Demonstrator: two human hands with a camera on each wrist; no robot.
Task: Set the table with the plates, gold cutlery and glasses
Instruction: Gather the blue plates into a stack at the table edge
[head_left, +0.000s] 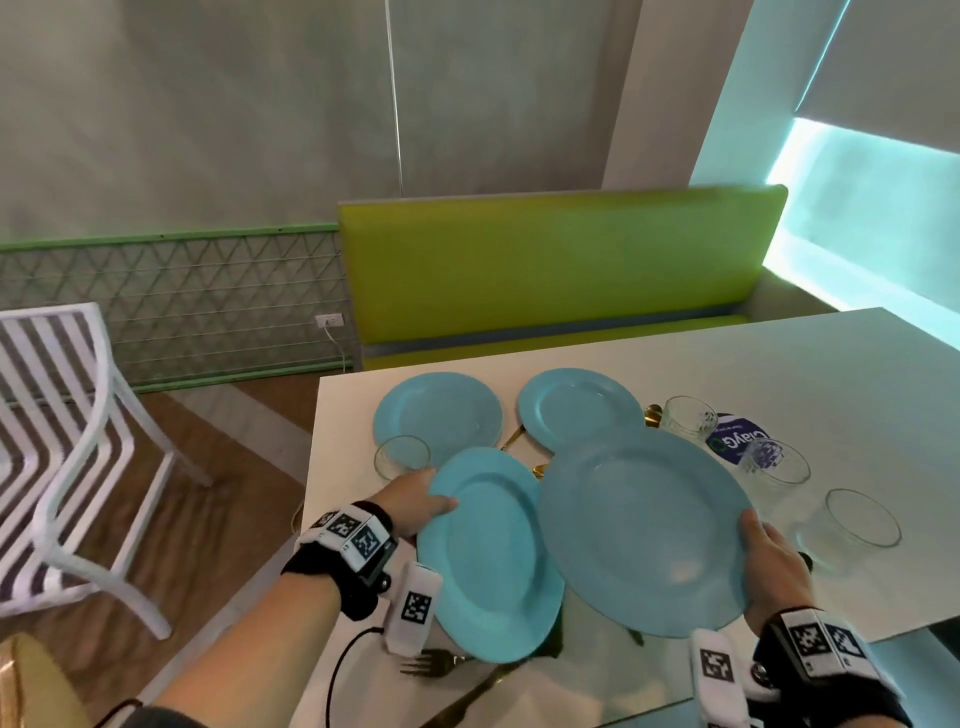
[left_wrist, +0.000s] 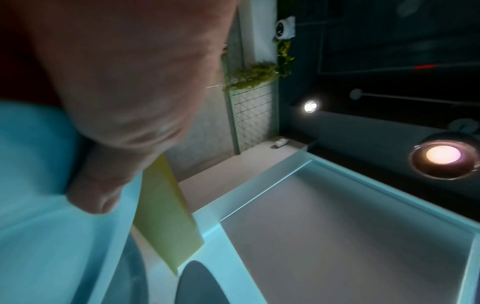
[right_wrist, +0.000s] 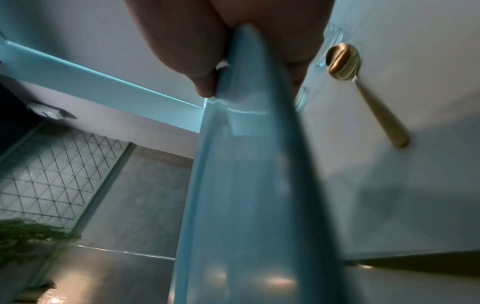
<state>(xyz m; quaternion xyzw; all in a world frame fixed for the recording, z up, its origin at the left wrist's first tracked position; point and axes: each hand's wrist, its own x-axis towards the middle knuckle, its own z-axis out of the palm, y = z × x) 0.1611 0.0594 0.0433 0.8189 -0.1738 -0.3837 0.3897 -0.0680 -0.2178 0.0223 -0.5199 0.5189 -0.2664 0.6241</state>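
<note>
My left hand (head_left: 415, 501) grips the left rim of a smaller blue plate (head_left: 491, 556), thumb on top; in the left wrist view the thumb (left_wrist: 103, 185) presses that plate (left_wrist: 39, 205). A larger blue plate (head_left: 644, 530) is lifted above the table, my right hand (head_left: 769, 561) pinching its right rim, thumb over the edge of the same plate (right_wrist: 246, 205). Two more blue plates (head_left: 439, 415) (head_left: 576, 405) lie flat further back. A gold fork (head_left: 431, 665) lies near the front, a gold spoon (right_wrist: 363, 86) on the table. Clear glasses (head_left: 401, 457) (head_left: 688, 418) (head_left: 776, 462) stand around the plates.
The white table (head_left: 831, 374) runs to the right, with another glass (head_left: 860, 519) near its right front and a blue round sticker (head_left: 737, 441). A green bench (head_left: 561, 275) stands behind the table, and a white striped chair (head_left: 67, 452) is on the left over the wooden floor.
</note>
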